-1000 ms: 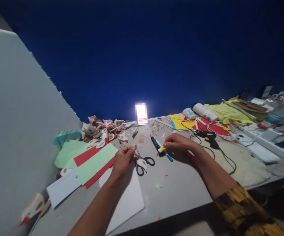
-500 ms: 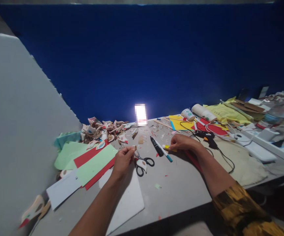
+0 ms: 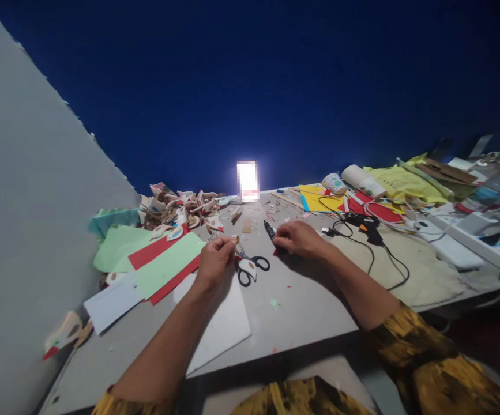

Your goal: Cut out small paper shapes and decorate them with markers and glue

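My left hand (image 3: 217, 259) is closed in a pinch on a small brown piece (image 3: 236, 238), just above the desk. Close to it lie black-handled scissors (image 3: 262, 263), with a white cut-out (image 3: 248, 268) bearing a brown spot over their handles. My right hand (image 3: 299, 238) has its fingers curled down at a black marker (image 3: 269, 230), covering that marker's rear end. What those fingers grip is hidden under the hand. A white sheet (image 3: 221, 328) lies below my left forearm.
Left are green sheets (image 3: 169, 271), red strips (image 3: 157, 251), a white card (image 3: 113, 302) and a pile of spotted cut-outs (image 3: 180, 207). Right are a glue gun (image 3: 368, 230) with cables, a cloth (image 3: 427, 268), cardboard rolls (image 3: 362, 180) and a power strip (image 3: 463, 233). Paper scraps dot the desk.
My right hand has moved left, from a yellow item to the black marker. The yellow item and a teal-capped marker are now out of sight. My left hand keeps its pinch.
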Tool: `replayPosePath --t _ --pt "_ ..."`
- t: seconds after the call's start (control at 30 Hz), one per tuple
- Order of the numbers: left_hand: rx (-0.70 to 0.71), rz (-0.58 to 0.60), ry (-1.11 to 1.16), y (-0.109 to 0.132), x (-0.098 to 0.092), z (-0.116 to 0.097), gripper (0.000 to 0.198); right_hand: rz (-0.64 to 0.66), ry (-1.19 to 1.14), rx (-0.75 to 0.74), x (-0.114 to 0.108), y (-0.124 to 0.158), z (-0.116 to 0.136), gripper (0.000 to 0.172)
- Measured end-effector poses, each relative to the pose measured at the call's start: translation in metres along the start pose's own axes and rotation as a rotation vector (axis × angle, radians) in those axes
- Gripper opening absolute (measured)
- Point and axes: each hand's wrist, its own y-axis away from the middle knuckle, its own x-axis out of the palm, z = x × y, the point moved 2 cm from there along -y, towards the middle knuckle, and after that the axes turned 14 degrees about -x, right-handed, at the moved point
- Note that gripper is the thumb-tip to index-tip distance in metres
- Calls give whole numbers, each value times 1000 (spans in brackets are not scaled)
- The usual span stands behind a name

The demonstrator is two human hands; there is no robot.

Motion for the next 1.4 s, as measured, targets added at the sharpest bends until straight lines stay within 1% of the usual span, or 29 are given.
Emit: replayPosePath --t 0.03,0.1,0.17,0.2,0.3,0.4,0.5,0.63,0.7,0.8,0.87,1.0,1.07,1.27,1.33,1.4 --pt "-2 0 6 -1 0 0 27 8 -32 -63 7 -1 9 15" --pt "-3 -1 13 -1 0 0 27 23 -67 -154 20 -2 26 14" --pt "-4 6 21 -1 0 0 28 43 -79 -198 30 -1 37 14" --pt "-5 10 25 -1 0 0 29 53 -70 -208 35 -1 42 16" --pt "-9 6 38 0 1 -2 29 66 21 -211 45 0 51 30" --pt "-8 0 35 2 2 -3 27 68 77 -209 52 1 55 35" --pt "18 -10 25 3 1 -4 26 49 50 -222 58 1 55 36" --pt "68 -44 0 4 -1 -6 25 -5 22 -228 61 1 54 51" --pt "76 -57 -19 5 -1 -7 25 6 20 -241 61 2 54 55" --pt "78 -60 -43 6 0 -8 22 61 22 -268 58 3 57 58" --pt "82 -58 -51 6 0 -9 20 88 37 -288 55 4 59 53" --pt "82 -60 -52 6 0 -8 20 82 71 -308 50 4 60 28" --pt "94 -66 -64 5 0 -8 20 71 73 -289 50 3 58 21" --pt "163 -97 -111 9 1 -13 19 -4 -23 -137 49 -2 47 21" --pt "188 -112 -134 10 1 -13 18 -59 -123 -73 47 -3 44 23" --pt "257 -137 -175 12 2 -12 17 -129 -274 -13 44 -5 40 25"
